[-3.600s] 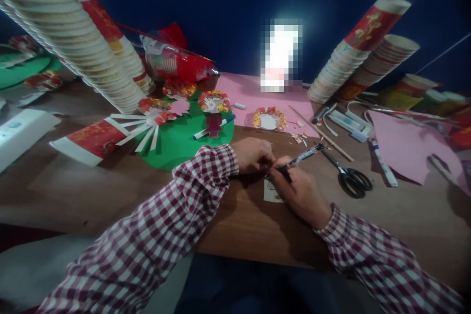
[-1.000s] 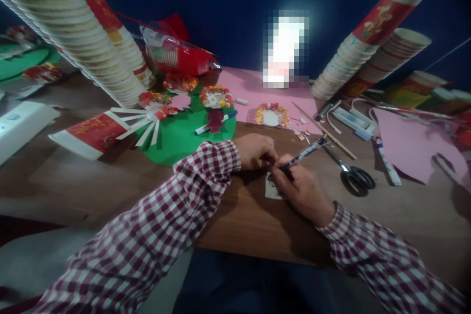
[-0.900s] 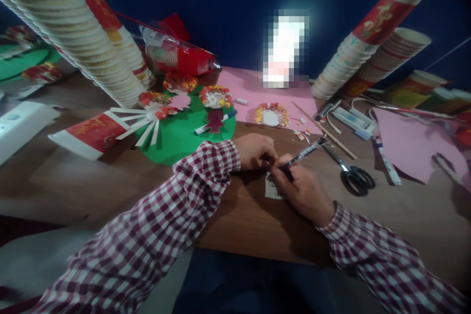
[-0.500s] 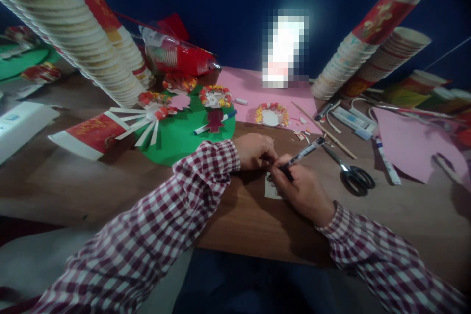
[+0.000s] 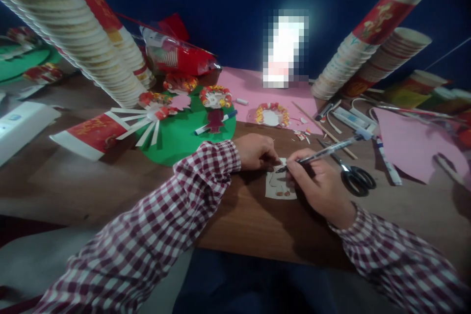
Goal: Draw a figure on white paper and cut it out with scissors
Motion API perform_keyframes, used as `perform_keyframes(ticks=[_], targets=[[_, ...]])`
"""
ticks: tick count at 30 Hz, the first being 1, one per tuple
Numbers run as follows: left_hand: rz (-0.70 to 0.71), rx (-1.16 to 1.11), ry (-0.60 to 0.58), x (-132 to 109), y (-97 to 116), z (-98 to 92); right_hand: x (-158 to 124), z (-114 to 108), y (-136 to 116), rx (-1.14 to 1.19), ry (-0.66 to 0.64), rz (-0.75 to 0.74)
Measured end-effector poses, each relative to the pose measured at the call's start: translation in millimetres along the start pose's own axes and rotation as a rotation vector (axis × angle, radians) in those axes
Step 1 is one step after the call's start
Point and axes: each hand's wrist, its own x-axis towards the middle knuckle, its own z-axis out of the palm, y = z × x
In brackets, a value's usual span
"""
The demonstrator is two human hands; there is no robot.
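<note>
Dark blue wall backs a brown table (image 5: 91, 181) crowded with craft bits. At far left, leaning cup stacks (image 5: 69, 34) tower over a cut cup (image 5: 91, 135) lying on its side, its rim sliced into white strips. Just right of it lies a green disc (image 5: 176, 137) bearing paper-cup figures and a marker (image 5: 215, 122). Behind that sits a pink sheet (image 5: 250, 91) with a small flower-like ring (image 5: 271, 115) on it.

Near the table's middle, the left hand (image 5: 255, 151), in a checked sleeve, curls with its fingertips pressed on the top-left edge of a small white card (image 5: 280, 187). The card lies flat on the wood, between the two hands, with some drawn marks and small red spots on it; the detail is too blurred to read. It looks light, thin and easy to bend or slide, so it likely needs pinning at an edge or corner, clear of the marks, as the left fingertips do now.

The right hand (image 5: 320, 184) grips a pen (image 5: 324, 149) in a writing hold, fingers closed round the lower barrel, tip at the card's upper edge, the cap end pointing up and right. The pen seems stiff and light, best held low near the tip.

Just right of that hand lie black scissors (image 5: 353, 176), a thin stick (image 5: 324, 130) and more markers (image 5: 386, 162). Farther right spreads another pink piece (image 5: 412, 147), with more leaning cups (image 5: 368, 44) behind.
</note>
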Motion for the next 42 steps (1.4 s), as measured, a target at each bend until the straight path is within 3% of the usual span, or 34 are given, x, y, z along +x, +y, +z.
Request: perform_keyframes(ticks=[16, 42], targets=[[-0.017, 0.014, -0.049, 0, 1, -2.2, -9, 6, 0, -0.103, -0.048, -0.071], [-0.019, 0.014, -0.052, 0, 0, -1.4, -8, 9, 2, -0.126, -0.069, -0.039]])
